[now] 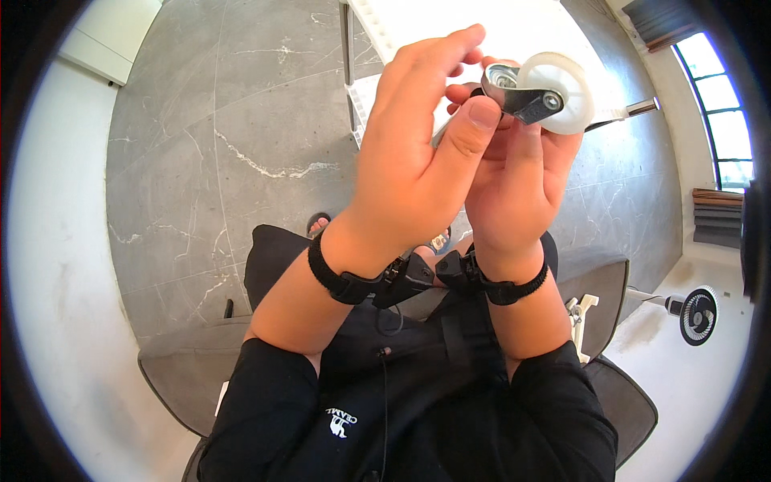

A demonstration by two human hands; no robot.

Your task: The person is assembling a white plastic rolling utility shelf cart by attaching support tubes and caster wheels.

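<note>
Plainly, in the head view, the right hand point(518, 189) holds a caster point(536, 96) in the upper part of the frame, right of centre, thumb below its metal bracket point(518, 103). The left hand point(418, 140) curves loosely at the bracket's left; whether it grips cannot be told. A white table point(434, 14) shows at the top.
</note>
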